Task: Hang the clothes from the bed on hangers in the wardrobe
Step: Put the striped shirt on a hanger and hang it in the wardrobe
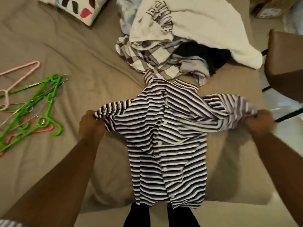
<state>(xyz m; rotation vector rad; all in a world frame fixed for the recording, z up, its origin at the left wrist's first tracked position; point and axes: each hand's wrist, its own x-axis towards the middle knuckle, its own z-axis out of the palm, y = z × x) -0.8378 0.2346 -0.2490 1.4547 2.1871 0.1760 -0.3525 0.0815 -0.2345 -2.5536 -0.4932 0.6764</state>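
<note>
Striped shirt (164, 136) is stretched out just beside the clothes pile (180, 46), nearer me; my left hand (91, 126) and right hand (260, 122) each pinch a sleeve end, flattening it, I judge, for the hangers (37, 108) left of the pile.

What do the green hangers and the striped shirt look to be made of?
Green hangers: probably glossy moulded plastic, given bright uniform colour and smooth rounded hooks.
Striped shirt: soft matte cloth, possibly cotton; it wrinkles and drapes limply. Fibre unclear.
</note>
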